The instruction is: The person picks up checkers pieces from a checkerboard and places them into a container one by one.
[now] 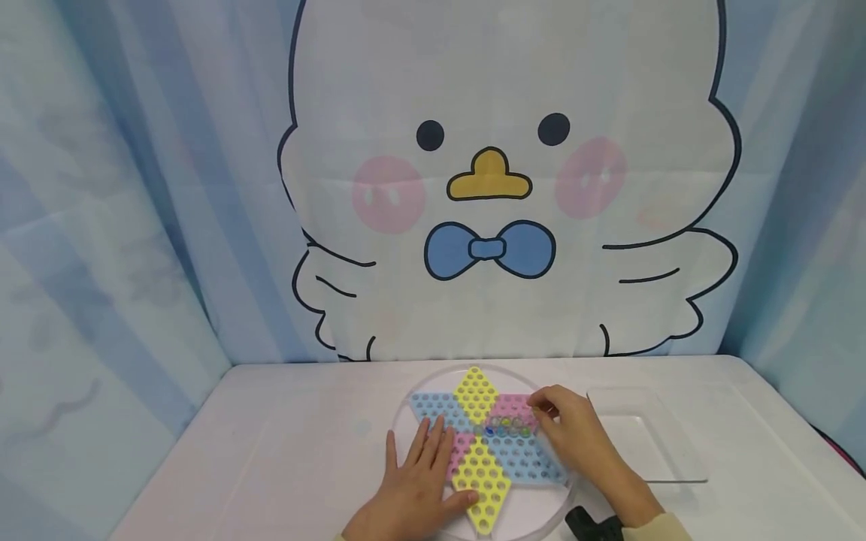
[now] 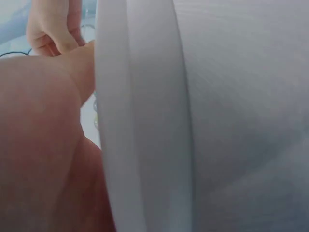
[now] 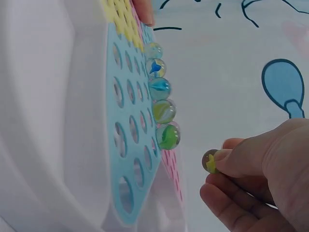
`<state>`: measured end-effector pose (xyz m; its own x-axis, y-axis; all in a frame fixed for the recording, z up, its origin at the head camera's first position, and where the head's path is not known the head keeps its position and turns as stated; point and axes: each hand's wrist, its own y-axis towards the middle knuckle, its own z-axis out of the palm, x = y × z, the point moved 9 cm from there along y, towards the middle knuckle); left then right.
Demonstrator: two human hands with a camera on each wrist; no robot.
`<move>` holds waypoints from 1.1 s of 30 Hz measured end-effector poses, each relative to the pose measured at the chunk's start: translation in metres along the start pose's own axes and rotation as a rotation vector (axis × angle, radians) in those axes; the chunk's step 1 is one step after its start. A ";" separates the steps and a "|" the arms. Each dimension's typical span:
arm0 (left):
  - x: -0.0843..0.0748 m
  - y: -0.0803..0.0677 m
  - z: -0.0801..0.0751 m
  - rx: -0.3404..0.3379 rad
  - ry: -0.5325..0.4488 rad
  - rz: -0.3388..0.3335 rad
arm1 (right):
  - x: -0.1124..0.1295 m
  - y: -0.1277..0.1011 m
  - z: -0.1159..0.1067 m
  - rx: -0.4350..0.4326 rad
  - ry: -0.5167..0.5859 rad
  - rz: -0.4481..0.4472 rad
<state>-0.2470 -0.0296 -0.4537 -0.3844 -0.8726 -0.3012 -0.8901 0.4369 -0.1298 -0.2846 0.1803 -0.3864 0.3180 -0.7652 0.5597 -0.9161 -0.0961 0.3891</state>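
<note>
A star-shaped Chinese checkers board (image 1: 483, 443) with yellow, pink and blue points lies in a round clear tray (image 1: 413, 398) on the white table. A row of several glass marbles (image 1: 504, 427) sits in holes across the board's middle, and the same marbles (image 3: 161, 101) show in the right wrist view. My left hand (image 1: 416, 481) rests flat on the board's left side, fingers straight. My right hand (image 1: 558, 417) hovers over the pink point, and pinches a marble (image 3: 210, 161) with yellow inside between thumb and fingertips. The left wrist view is mostly filled by the tray rim (image 2: 135, 121).
A clear rectangular tray (image 1: 649, 443) lies on the table to the right of the board. A curtain printed with a cartoon chick (image 1: 501, 180) hangs behind the table. Blue drapes close in both sides.
</note>
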 end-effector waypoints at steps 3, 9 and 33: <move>0.000 -0.001 0.001 0.001 -0.010 0.003 | 0.002 0.000 -0.007 -0.026 0.002 -0.019; 0.004 0.000 0.004 0.014 -0.020 -0.008 | 0.003 0.000 -0.020 -0.080 0.009 -0.050; 0.005 0.003 0.006 0.036 -0.047 -0.016 | -0.031 -0.003 -0.064 -0.172 -0.009 0.058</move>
<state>-0.2502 -0.0307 -0.4617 -0.3571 -0.8689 -0.3428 -0.8865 0.4309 -0.1688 -0.2761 0.2453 -0.3582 0.2626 -0.7722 0.5786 -0.8776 0.0580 0.4758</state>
